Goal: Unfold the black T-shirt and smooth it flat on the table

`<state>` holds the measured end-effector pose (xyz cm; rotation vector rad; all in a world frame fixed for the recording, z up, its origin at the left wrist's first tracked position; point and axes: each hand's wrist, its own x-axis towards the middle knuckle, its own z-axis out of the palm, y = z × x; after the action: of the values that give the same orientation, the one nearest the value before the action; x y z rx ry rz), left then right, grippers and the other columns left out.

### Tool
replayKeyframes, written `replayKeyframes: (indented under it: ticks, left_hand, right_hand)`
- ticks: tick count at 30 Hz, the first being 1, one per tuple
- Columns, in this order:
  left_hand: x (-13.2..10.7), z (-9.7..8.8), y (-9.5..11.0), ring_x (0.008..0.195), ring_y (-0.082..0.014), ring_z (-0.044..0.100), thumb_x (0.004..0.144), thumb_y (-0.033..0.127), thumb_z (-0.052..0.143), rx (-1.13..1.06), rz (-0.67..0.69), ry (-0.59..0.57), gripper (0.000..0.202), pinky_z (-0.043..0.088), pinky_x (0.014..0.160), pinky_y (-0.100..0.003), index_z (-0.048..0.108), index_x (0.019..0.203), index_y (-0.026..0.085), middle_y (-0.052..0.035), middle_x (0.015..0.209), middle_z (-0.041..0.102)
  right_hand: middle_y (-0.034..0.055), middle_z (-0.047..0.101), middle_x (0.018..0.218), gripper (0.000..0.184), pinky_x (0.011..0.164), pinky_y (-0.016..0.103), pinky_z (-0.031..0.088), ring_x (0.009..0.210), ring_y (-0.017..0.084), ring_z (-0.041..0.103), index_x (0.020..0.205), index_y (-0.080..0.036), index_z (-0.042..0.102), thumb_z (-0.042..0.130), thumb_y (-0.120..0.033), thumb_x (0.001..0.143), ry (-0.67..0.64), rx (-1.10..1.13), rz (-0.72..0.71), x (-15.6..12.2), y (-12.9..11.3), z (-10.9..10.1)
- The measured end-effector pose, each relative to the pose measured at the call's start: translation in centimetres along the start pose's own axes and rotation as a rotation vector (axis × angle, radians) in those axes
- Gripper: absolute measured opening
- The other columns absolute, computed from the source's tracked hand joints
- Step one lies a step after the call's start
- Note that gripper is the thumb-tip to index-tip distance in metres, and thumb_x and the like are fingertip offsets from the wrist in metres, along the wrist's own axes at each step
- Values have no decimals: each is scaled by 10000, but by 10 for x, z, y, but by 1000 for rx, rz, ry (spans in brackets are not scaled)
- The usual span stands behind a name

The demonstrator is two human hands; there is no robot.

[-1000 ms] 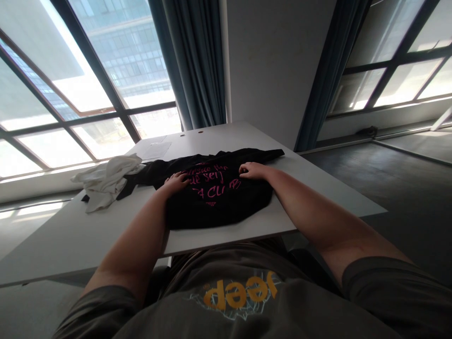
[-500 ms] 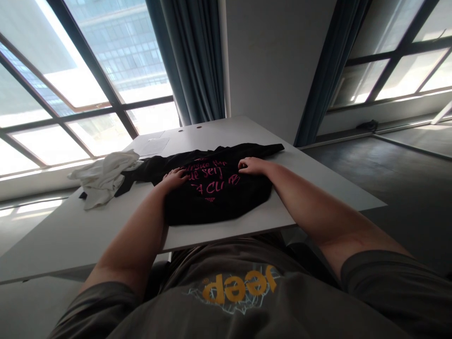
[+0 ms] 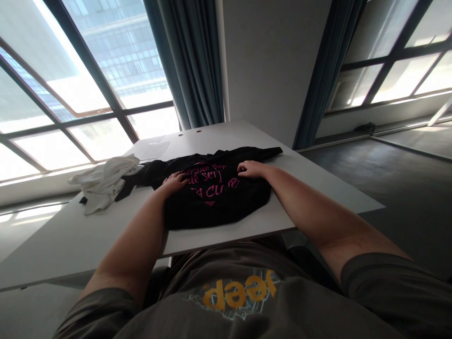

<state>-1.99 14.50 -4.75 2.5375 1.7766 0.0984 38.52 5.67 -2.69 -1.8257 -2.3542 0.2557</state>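
A black garment with pink lettering (image 3: 215,212) lies spread on the white table (image 3: 226,238) in front of me. It looks like a long-sleeved top; one sleeve stretches to the right, and the other side runs left under a white cloth. My left hand (image 3: 175,182) rests on the left part of the lettering, open, fingers laid over the fabric. On the right part, my right hand (image 3: 251,169) touches the garment with fingers bent and a gap between thumb and forefinger; it looks open.
A crumpled white cloth (image 3: 109,176) lies at the table's left, over a dark piece of fabric. Behind it is a flat sheet (image 3: 155,149). Blue curtains (image 3: 192,70) hang beside large windows, and a grey wall (image 3: 271,61) stands beyond the table.
The view has tilted slightly, so the table and garment sit a little lower. Both hands stay at the same places on the garment.
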Motion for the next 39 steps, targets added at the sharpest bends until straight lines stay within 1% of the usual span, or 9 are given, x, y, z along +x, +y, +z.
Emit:
replayKeyframes:
  ticks: [6, 12, 15, 18, 22, 26, 31, 36, 39]
  left_hand:
    - [-2, -1, 3, 1555, -339, 270, 978, 664, 382, 2, -18, -7, 627, 249, 1251, -594, 473, 1531, 383, -23, 1681, 345]
    - [-8, -8, 7, 1541, -352, 291, 982, 657, 392, 24, 11, -4, 617, 234, 1236, -651, 487, 1521, 374, -44, 1672, 359]
    - [-14, -18, 15, 1524, -364, 321, 980, 627, 440, 52, 76, -6, 583, 253, 1226, -655, 511, 1502, 377, -41, 1659, 384]
    - [-19, -26, 27, 1499, -335, 377, 980, 609, 465, 66, 180, -8, 603, 311, 1230, -565, 495, 1523, 348, -58, 1642, 408]
    - [-24, -28, 43, 1508, -308, 374, 981, 629, 454, 56, 305, 10, 623, 329, 1239, -478, 480, 1537, 348, -36, 1638, 412]
    - [-26, -26, 50, 1499, -319, 394, 943, 669, 508, 0, 374, -80, 708, 321, 1243, -447, 449, 1562, 329, -42, 1646, 405]
    - [-31, -31, 53, 1499, -354, 384, 863, 730, 603, -62, 440, -108, 847, 306, 1244, -476, 418, 1580, 319, -68, 1659, 381]
    - [-37, -38, 64, 1535, -355, 309, 837, 660, 702, -77, 566, -57, 863, 249, 1270, -501, 402, 1588, 359, -49, 1687, 323]
    - [-41, -39, 71, 1534, -355, 314, 826, 621, 744, -91, 625, -56, 859, 251, 1271, -500, 408, 1582, 389, -39, 1683, 330]
  right_hand:
    - [79, 707, 1237, 334, 945, 297, 501, 1076, 248, 680, 1177, -242, 750, 703, -413, 893, 18, 17, 7, 1, 2, 1]
    - [83, 699, 1230, 313, 934, 278, 496, 1083, 236, 672, 1184, -226, 740, 674, -385, 923, 13, 0, 6, -1, -2, 0]
    - [90, 694, 1213, 303, 935, 279, 499, 1076, 235, 671, 1174, -221, 742, 677, -378, 923, 15, -9, 16, -2, -4, -2]
    - [95, 684, 1217, 289, 950, 281, 501, 1087, 238, 670, 1159, -230, 750, 684, -376, 919, 25, -16, 25, -3, -6, -3]
    - [105, 671, 1245, 296, 973, 290, 500, 1111, 249, 667, 1160, -230, 755, 695, -376, 909, 28, -20, 26, -3, -6, -4]
    - [110, 652, 1269, 316, 990, 294, 497, 1128, 252, 661, 1184, -229, 746, 690, -381, 912, 29, -30, 36, -3, -6, -4]
    - [104, 632, 1277, 321, 1030, 324, 482, 1136, 259, 656, 1197, -240, 730, 667, -396, 924, 19, -79, 46, -4, -10, -3]
    - [104, 620, 1285, 302, 1082, 406, 449, 1173, 285, 635, 1178, -247, 729, 649, -396, 928, 46, -94, 30, -5, -11, -2]
    - [100, 625, 1275, 291, 1073, 387, 453, 1166, 275, 636, 1168, -244, 737, 650, -383, 927, 70, -83, 4, -4, -9, -1]
